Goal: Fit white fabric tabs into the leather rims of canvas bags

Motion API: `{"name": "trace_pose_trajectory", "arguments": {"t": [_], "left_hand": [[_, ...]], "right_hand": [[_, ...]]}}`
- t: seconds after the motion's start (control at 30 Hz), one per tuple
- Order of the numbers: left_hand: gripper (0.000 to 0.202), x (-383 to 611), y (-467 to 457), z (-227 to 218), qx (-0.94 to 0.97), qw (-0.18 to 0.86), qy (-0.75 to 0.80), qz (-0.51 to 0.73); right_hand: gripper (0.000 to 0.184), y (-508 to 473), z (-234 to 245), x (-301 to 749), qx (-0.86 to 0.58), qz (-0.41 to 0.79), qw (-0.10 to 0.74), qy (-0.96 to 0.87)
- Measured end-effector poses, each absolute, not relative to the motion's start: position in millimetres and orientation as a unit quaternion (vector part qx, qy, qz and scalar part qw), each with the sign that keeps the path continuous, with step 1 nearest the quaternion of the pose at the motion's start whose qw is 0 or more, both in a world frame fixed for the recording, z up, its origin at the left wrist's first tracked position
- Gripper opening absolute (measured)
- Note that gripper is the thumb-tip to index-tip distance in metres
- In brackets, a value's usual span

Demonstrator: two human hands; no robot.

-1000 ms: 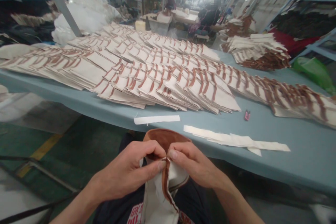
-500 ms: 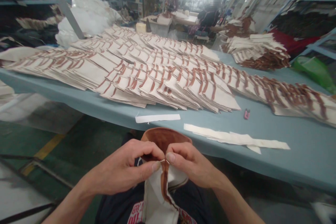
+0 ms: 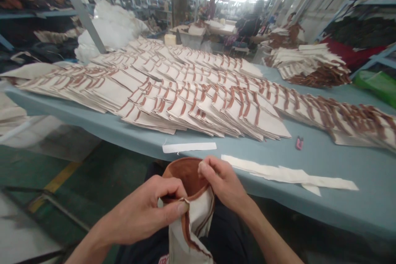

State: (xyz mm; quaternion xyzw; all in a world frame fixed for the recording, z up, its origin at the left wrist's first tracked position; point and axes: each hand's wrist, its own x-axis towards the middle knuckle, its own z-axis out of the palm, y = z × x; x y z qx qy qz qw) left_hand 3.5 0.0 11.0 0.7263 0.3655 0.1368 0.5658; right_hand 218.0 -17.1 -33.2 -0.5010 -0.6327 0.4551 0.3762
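Between my hands is a tube-shaped boot shaft, brown inside its round opening and off-white outside, with a brown seam down the front. My left hand pinches the rim at the top of that seam, thumb in front and fingers behind. At the right side of the opening, my right hand is closed with thumb and forefinger together on the rim; whether a thread is also between them I cannot tell. The lower end of the piece hangs over my dark clothing.
Rows of overlapping off-white pieces with brown strips cover much of the blue-covered table. Near its front edge lie a white strip, several cream strips and small pink snips. Another person sits further back.
My right hand has moved away from my left, up and right along the rim, so the opening now shows wider. My left hand keeps its pinch at the seam. The view has shifted slightly.
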Motion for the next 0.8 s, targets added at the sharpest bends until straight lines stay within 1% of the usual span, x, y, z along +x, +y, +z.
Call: {"name": "trace_pose_trajectory", "arguments": {"t": [0.07, 0.13, 0.17, 0.23, 0.3, 0.33, 0.43, 0.53, 0.63, 0.73, 0.8], "left_hand": [[0.019, -5, -4, 10, 0.725, 0.558, 0.376, 0.146], [0.019, -15, -9, 6, 0.729, 0.527, 0.405, 0.163], [0.019, -21, -13, 4, 0.735, 0.501, 0.424, 0.171], [0.020, -31, -19, -2, 0.745, 0.438, 0.467, 0.187], [0.024, -42, -24, -10, 0.741, 0.389, 0.506, 0.209], [0.027, -48, -26, -14, 0.734, 0.373, 0.522, 0.223], [0.032, -64, -29, -28, 0.706, 0.350, 0.559, 0.258], [0.029, -76, -31, -40, 0.678, 0.334, 0.590, 0.285], [0.026, -81, -32, -47, 0.668, 0.317, 0.599, 0.305], [0.025, -79, -30, -48, 0.682, 0.302, 0.589, 0.312], [0.025, -76, -27, -49, 0.691, 0.293, 0.583, 0.312]], "right_hand": [[0.036, 0, -46, 218, -0.555, 0.347, 0.382, -0.652], [0.030, 21, -58, 214, -0.590, 0.215, 0.357, -0.692], [0.024, 31, -64, 210, -0.593, 0.176, 0.344, -0.706], [0.013, 52, -73, 198, -0.586, 0.139, 0.321, -0.731], [0.006, 69, -83, 182, -0.574, 0.120, 0.291, -0.756], [0.007, 77, -89, 173, -0.566, 0.112, 0.272, -0.770], [0.020, 92, -107, 150, -0.546, 0.092, 0.221, -0.803], [0.023, 99, -122, 138, -0.546, 0.074, 0.193, -0.812], [0.015, 99, -130, 137, -0.544, 0.077, 0.193, -0.813], [0.003, 99, -130, 142, -0.539, 0.106, 0.217, -0.807], [0.017, 100, -128, 145, -0.540, 0.137, 0.242, -0.795]]}}
